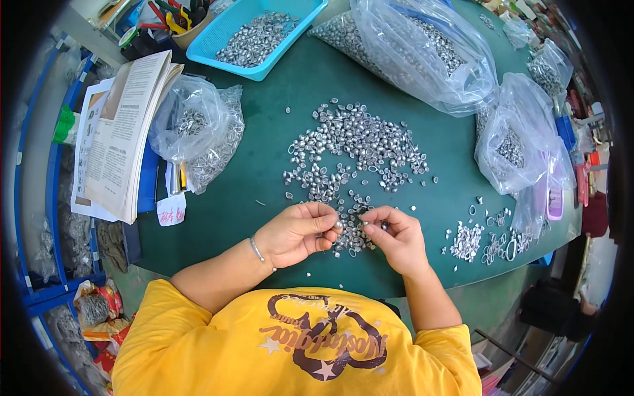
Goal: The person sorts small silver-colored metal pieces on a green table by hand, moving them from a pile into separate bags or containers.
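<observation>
Green table [218, 228], seen from above. 2 bare hands are held close together at its near edge, w/ 1 yellow shirt [218, 353] below. By the L hand [304, 231], 1 silver piece [338, 226] is pinched btwn thumb & forefinger, nearly closed. The R hand [393, 239] is curled, thumb & forefinger almost together; a grey piece shows by its fingers, but whether it's gripped can't be told. 1 bangle [255, 249] is worn on the L wrist.

1 small heap [350, 245] of silver pieces is spread btwn & under the hands; 1 bigger pile [370, 142], too many to count, is set just beyond. Pieces are also held in 1 blue basket [224, 65], top L, & in 3 large clear bags: 1 L [181, 148], 1 top [456, 86], 1 R [492, 155]. Near R edge: 1 white heap [466, 241], w/ several loose rings [498, 241] beside it. Far L: 1 stack of papers [119, 138].
</observation>
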`<state>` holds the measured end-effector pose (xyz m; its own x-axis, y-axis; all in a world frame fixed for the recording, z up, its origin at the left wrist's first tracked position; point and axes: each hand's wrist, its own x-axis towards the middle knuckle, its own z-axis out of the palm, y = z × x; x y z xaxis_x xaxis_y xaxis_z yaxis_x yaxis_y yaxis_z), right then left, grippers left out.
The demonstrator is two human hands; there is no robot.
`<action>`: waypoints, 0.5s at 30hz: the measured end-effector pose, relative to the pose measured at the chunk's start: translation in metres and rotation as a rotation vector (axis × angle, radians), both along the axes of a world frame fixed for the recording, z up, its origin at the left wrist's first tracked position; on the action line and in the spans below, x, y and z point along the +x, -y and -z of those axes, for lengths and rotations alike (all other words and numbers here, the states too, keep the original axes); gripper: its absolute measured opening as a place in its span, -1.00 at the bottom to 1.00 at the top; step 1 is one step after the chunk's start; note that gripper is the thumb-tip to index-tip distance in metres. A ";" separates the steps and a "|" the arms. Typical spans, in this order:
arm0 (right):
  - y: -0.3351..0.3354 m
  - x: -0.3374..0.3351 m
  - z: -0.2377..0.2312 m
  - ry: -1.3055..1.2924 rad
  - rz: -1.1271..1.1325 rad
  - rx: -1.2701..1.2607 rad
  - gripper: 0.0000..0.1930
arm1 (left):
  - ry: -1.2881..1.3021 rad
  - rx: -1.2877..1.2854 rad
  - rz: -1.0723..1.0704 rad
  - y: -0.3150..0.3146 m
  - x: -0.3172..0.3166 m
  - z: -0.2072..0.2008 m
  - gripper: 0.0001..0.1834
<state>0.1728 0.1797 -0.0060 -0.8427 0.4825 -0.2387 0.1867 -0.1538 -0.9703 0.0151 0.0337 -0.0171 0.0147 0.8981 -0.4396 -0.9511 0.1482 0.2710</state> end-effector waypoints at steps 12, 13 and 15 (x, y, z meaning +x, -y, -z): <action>0.001 0.005 0.009 -0.229 -0.022 -0.801 -0.87 | -0.106 0.025 0.047 0.002 0.000 -0.001 -0.84; 0.001 0.005 0.010 -0.280 -0.028 -0.879 -0.87 | -0.106 0.022 0.046 0.004 -0.002 -0.001 -0.84; -0.002 0.007 0.005 -0.313 -0.064 -0.948 -0.86 | -0.065 -0.006 -0.011 0.009 -0.006 -0.001 -0.87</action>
<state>0.1795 0.1816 -0.0109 -0.9511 0.1594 -0.2646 -0.0212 -0.8884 -0.4587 0.0090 0.0250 -0.0164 -0.0238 0.8953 -0.4448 -0.9331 0.1398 0.3313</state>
